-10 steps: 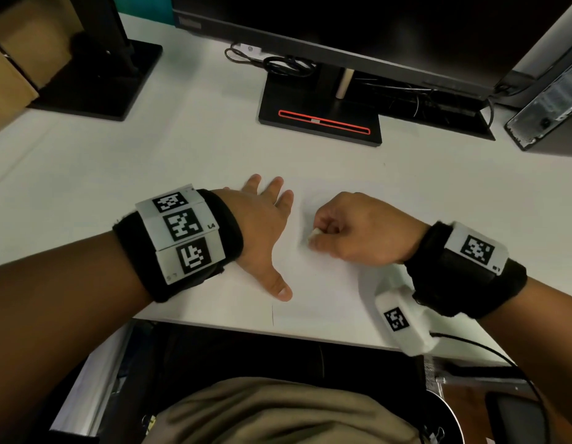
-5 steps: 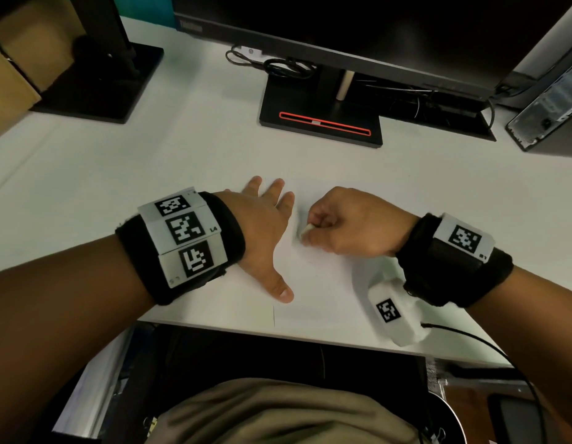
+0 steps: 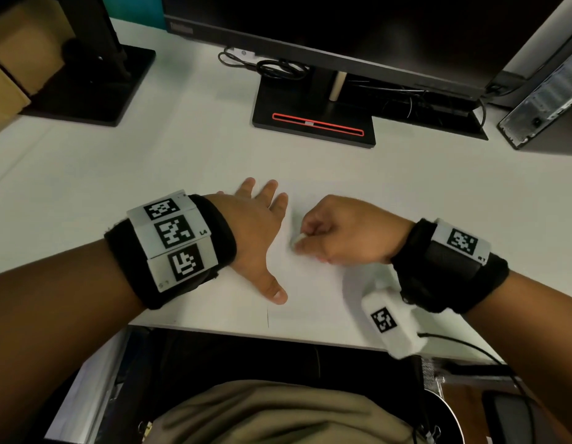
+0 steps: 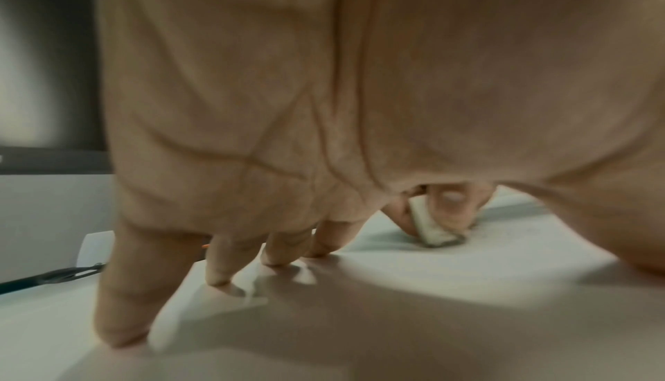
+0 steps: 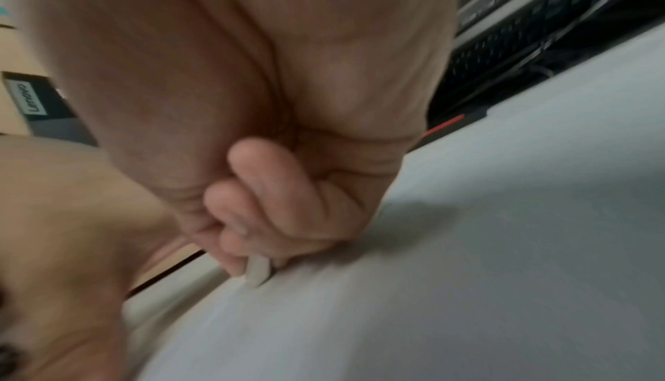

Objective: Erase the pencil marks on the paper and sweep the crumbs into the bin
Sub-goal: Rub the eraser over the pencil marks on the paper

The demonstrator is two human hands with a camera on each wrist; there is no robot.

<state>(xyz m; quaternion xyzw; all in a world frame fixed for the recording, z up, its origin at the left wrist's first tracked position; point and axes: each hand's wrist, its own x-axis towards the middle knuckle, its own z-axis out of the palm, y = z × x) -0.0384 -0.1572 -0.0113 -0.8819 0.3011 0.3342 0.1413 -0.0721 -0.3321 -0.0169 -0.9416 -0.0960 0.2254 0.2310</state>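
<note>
A white sheet of paper (image 3: 310, 283) lies at the desk's near edge. My left hand (image 3: 262, 225) lies flat on its left part, fingers spread and straight, pressing it down. My right hand (image 3: 336, 232) is curled and pinches a small white eraser (image 3: 298, 237), its tip on the paper just right of my left fingers. The left wrist view shows the eraser (image 4: 433, 230) between thumb and finger, touching the sheet. From the right wrist, the eraser (image 5: 258, 272) pokes out below my curled fingers (image 5: 259, 196). Faint grey smudging shows near the eraser; no bin is in view.
A monitor stand (image 3: 313, 123) with a red stripe sits behind the paper, cables (image 3: 278, 68) beside it. A second black stand (image 3: 86, 84) is at the far left, a computer case (image 3: 544, 100) at the far right. The desk edge (image 3: 246, 331) runs just below my hands.
My right hand with the eraser has slid a little left and away across the paper, in a rubbing stroke. My left hand has stayed flat in place.
</note>
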